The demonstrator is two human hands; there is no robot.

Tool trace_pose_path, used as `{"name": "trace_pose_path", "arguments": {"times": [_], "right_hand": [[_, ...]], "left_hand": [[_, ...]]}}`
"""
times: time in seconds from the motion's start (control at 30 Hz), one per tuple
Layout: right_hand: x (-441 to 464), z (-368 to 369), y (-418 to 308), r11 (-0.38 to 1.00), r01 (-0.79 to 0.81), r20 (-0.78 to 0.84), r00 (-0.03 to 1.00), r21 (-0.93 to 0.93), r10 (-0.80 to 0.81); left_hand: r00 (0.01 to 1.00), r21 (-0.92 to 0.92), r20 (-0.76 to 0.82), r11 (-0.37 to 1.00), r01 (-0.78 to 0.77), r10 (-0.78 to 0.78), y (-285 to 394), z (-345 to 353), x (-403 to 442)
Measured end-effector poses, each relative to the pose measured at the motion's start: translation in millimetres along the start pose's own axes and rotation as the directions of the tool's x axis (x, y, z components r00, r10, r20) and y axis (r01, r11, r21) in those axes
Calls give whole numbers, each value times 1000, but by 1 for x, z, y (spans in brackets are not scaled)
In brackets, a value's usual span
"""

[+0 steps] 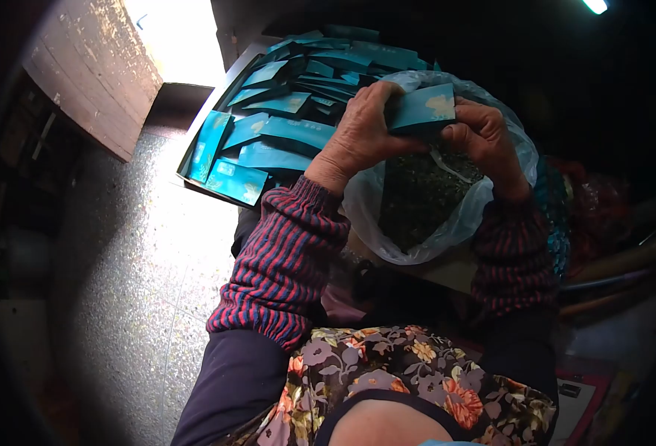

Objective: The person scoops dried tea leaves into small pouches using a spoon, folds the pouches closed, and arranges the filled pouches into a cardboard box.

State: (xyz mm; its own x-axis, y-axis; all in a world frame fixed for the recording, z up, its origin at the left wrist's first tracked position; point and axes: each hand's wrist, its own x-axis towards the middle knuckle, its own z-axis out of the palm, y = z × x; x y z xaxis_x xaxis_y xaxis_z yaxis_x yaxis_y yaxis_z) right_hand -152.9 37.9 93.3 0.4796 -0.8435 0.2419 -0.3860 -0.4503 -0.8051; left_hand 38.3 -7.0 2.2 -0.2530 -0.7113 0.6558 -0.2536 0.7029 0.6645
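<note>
A small teal packet [417,109] with a pale gold flower print is held up over an opened clear plastic bag [363,212]. Its left end is gripped by my left hand [359,135], thumb below and fingers behind. My right hand [488,137] pinches at the packet's right edge, its fingers curled. Inside the bag lies dark green, loose, leaf-like material [417,201], with a pale strip [453,167] across it. Whether the packet's mouth is open cannot be seen from here.
Left of the bag, a shallow tray [194,134] holds many overlapping teal packets [268,130]. A worn wooden panel [94,63] stands at the upper left, beside the bright speckled floor [134,245]. Red plastic-like material [603,197] lies in shadow on the right.
</note>
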Motion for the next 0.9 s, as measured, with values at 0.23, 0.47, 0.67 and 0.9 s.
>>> {"name": "trace_pose_path", "arguments": {"times": [0.23, 0.47, 0.67, 0.9], "right_hand": [[-2, 0, 8, 978, 105, -51, 992, -178, -115], [-16, -8, 6, 982, 159, -311, 933, -97, -182], [-55, -42, 108, 715, -349, -143, 932, -606, 334], [-59, -35, 116, 371, -428, -187, 824, -824, 535]], "left_hand": [[994, 64, 6, 992, -109, 108, -7, 4, -1], [999, -44, -50, 999, -14, 12, -14, 10, -2], [993, -65, -117, 998, -5, -3, -19, 4, 0], [984, -105, -176, 995, -2, -16, -24, -4, 2]]}}
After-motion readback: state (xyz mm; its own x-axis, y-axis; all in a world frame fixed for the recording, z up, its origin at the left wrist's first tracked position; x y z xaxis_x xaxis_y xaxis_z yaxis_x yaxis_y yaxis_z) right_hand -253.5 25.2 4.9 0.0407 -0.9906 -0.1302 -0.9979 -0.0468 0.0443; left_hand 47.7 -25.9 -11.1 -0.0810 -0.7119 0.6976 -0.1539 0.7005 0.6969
